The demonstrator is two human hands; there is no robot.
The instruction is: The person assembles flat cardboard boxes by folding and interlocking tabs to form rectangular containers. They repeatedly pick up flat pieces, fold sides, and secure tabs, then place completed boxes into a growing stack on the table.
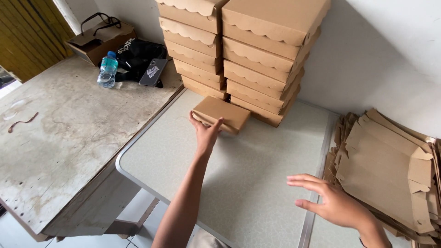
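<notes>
My left hand (pixel 205 133) reaches forward and grips the near edge of a closed brown cardboard box (pixel 222 113) lying flat on the grey table (pixel 248 179). That box rests against the foot of two tall stacks of folded boxes (pixel 243 50) standing by the wall. My right hand (pixel 330 200) hovers open, fingers spread, low over the table's right side, next to a pile of flat unfolded box blanks (pixel 390 174). It holds nothing.
A worn wooden table (pixel 59 133) adjoins on the left, carrying a water bottle (pixel 108 69), a black bag (pixel 138 57) with a phone (pixel 153 71) on it, and an open carton (pixel 98 40). White wall runs behind the stacks.
</notes>
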